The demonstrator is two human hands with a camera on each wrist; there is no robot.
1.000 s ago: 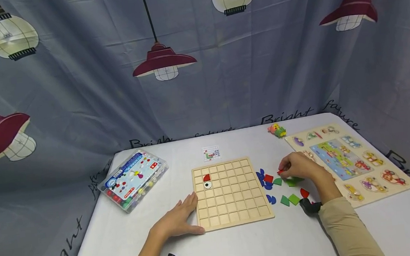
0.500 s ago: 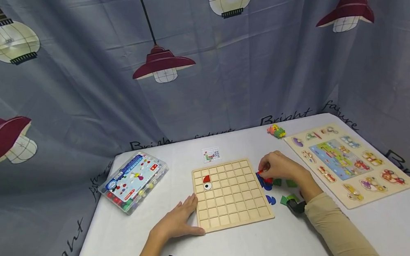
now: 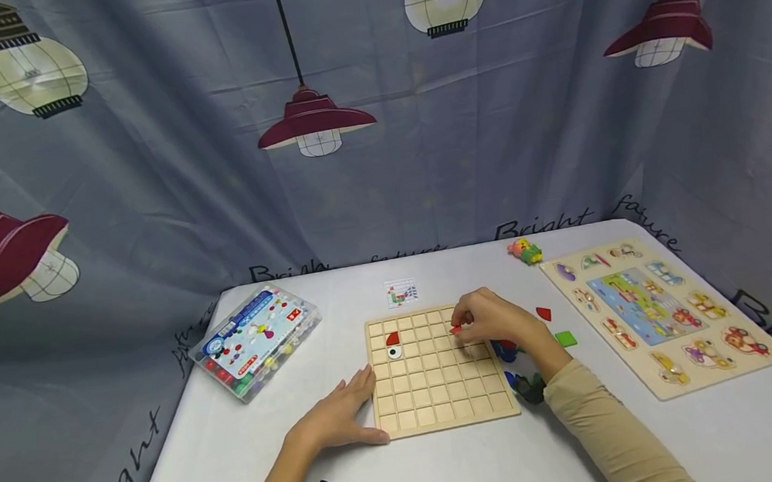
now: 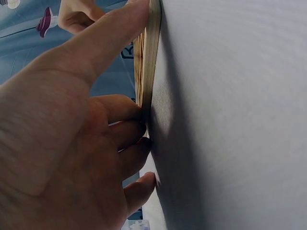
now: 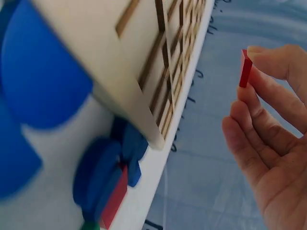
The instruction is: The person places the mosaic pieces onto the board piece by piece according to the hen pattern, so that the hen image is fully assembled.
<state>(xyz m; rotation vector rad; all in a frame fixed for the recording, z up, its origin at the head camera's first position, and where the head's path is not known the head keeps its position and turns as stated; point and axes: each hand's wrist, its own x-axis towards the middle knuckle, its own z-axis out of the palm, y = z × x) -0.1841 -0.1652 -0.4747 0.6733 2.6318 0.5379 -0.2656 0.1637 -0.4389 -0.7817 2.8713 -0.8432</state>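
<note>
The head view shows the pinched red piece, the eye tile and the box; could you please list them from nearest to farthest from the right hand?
1. Pinched red piece: in the right hand.
2. Eye tile: on the board, left of the hand.
3. Box: beyond the board's left edge.

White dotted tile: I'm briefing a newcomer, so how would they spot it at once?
Find the wooden grid board on the white table. Toward its far left corner lies a red piece; directly on its near side is the white tile, set apart by its black dot.
</note>
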